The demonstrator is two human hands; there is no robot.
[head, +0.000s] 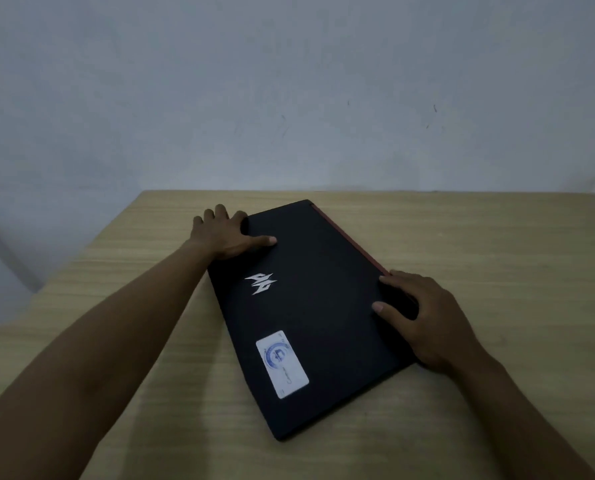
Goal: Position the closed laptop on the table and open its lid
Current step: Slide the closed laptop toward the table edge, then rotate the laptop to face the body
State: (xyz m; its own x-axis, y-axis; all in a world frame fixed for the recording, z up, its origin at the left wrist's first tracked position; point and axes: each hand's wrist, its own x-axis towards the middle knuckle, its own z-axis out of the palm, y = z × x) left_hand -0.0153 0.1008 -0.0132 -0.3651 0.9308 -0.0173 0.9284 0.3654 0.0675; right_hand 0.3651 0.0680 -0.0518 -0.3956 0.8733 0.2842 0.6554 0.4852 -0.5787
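Laptop (309,313) lies closed and askew on tabletop (462,237), left hand (225,233) and right hand (424,320) gripping opposite edges; squaring and lid opening remain outstanding.

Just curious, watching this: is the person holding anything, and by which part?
The closed laptop, flat on the table. The left hand grips its far-left corner; the right hand grips its right edge, near the red strip.

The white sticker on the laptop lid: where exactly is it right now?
In the head view, the white sticker sits on the closed laptop lid's near part, below the silver logo and left of the right hand.
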